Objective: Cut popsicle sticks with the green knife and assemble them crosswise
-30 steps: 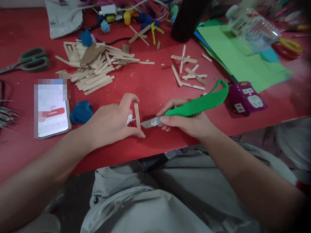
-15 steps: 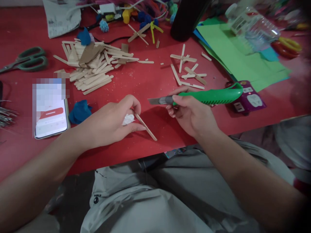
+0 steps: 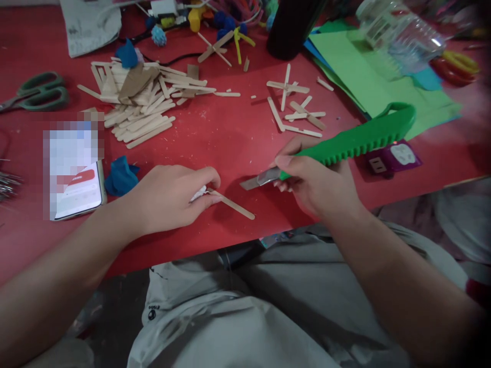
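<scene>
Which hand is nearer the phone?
Left. The left hand is right of the phone, with the blue crumpled piece between them; the right hand is much farther right, holding the green cutter.

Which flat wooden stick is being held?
The flat, pale wooden stick pinched in the left hand; the jumbled pile of wooden sticks and the crossed wooden sticks lie farther back, unheld.

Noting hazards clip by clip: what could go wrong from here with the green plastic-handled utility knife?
The bare metal blade of the green plastic-handled utility knife in the right hand points toward the left hand; a slip might cut it. The pale flat wooden stick is pinched near one end, so its free end could twist under pressure.
</scene>
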Demonstrator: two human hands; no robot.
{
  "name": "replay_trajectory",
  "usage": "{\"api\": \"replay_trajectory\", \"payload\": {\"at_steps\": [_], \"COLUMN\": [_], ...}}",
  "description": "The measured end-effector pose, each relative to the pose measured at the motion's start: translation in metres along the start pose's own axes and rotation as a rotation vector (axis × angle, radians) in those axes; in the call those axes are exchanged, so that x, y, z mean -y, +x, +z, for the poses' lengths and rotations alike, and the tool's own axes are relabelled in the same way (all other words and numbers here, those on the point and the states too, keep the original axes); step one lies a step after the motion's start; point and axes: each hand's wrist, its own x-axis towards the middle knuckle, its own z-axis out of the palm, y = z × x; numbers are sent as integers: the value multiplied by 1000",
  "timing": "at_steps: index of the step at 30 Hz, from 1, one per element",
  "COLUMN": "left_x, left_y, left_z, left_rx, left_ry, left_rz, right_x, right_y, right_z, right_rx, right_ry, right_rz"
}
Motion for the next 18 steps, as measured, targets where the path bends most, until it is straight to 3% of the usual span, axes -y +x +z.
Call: {"api": "replay_trajectory", "payload": {"at_steps": [6,18], "left_x": [-1,1], "left_y": [2,2], "left_z": [-2,-1], "left_rx": [46,30], "left_ry": [-36,-33], "left_rz": [3,27], "right_x": [3,8], "right_y": [-1,1], "right_z": [5,11], "right_rx": [125,197], "right_ry": [-101,-235], "right_rz": [21,-43]}}
